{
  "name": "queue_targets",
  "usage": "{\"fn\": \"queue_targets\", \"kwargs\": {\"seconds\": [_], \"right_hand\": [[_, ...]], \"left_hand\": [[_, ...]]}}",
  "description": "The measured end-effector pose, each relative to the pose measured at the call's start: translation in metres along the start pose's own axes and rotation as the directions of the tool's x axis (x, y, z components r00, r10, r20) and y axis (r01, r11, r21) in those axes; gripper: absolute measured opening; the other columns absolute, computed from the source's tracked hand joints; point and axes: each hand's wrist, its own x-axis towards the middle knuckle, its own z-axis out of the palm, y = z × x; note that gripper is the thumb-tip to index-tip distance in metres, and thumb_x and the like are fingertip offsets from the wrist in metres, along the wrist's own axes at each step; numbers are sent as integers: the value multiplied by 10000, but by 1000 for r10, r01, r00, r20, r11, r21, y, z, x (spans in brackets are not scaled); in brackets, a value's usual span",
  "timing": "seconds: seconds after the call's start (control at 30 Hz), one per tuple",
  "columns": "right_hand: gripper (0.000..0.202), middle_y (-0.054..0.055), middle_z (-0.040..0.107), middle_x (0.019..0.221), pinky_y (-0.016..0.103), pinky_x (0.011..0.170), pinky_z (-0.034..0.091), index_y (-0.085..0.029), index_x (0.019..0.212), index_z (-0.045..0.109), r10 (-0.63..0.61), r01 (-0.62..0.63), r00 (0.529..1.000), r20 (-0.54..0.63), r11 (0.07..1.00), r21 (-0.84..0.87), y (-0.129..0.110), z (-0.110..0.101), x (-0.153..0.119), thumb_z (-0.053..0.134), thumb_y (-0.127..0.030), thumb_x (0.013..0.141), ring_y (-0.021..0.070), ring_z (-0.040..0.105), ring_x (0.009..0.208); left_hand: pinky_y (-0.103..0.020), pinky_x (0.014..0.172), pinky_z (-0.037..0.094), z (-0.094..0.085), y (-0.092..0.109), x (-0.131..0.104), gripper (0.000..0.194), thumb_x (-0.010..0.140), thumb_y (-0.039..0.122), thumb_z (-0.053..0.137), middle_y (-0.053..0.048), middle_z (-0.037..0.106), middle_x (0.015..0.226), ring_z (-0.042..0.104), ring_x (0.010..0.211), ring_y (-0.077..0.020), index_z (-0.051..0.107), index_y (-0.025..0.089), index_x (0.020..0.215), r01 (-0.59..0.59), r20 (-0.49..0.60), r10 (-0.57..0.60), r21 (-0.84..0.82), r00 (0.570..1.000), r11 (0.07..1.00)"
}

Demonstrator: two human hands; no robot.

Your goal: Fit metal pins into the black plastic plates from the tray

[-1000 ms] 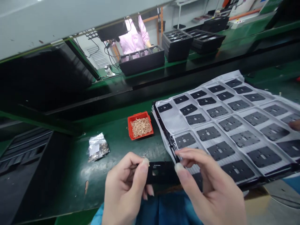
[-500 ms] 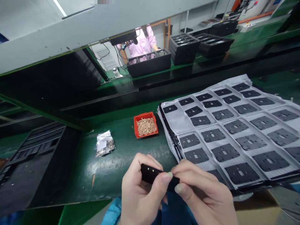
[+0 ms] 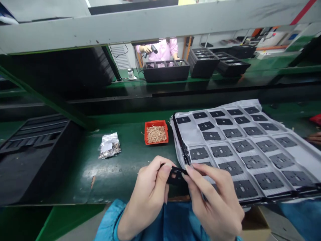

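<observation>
Between my two hands is a small black plate point(image 3: 176, 176) with a square opening near its middle. My left hand point(image 3: 151, 192) pinches its left end between thumb and fingers. The fingertips of my right hand point(image 3: 213, 194) are closed on its right edge. Just beyond my hands sits a red tray point(image 3: 156, 143) filled with small tan pieces point(image 3: 156, 134). To the right, a large white tray point(image 3: 187, 132) carries rows of similar dark plates point(image 3: 242, 146). A clear bag point(image 3: 109, 147) of small metal parts lies on the green bench to the left.
A black foam box point(image 3: 47, 160) stands at the far left. Across the bench, a person in pink point(image 3: 160, 52) holds a scanner behind a black bin point(image 3: 166, 73). A grey beam point(image 3: 150, 28) crosses overhead. Another person's hand point(image 3: 315, 138) shows at the right edge.
The plate is turned so its square opening now shows, and my left fingers have shifted on it. The view has levelled. Across the bench, the scanner is raised. A hand has appeared at right.
</observation>
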Motion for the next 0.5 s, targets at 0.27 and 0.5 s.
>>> {"fn": "queue_targets", "kwargs": {"seconds": [0.27,0.5], "right_hand": [[179,34,701,983,271,843,545,-181,1004,685,131,-158,984,123,957,241,-1,6,8,649,-12,957,138,656,940],[232,-10,586,826,263,685,490,-199,859,561,124,-135,991,57,947,291,-10,16,14,490,-2,960,106,583,771]], "left_hand": [[-153,464,407,-9,-4,-2,186,1105,234,537,90,549,578,490,406,-44,690,222,999,-273,-31,287,227,957,935],[-221,796,618,-14,-27,-10,236,1017,28,632,-79,803,971,791,920,-174,745,175,1162,-612,4,621,175,784,771]]}}
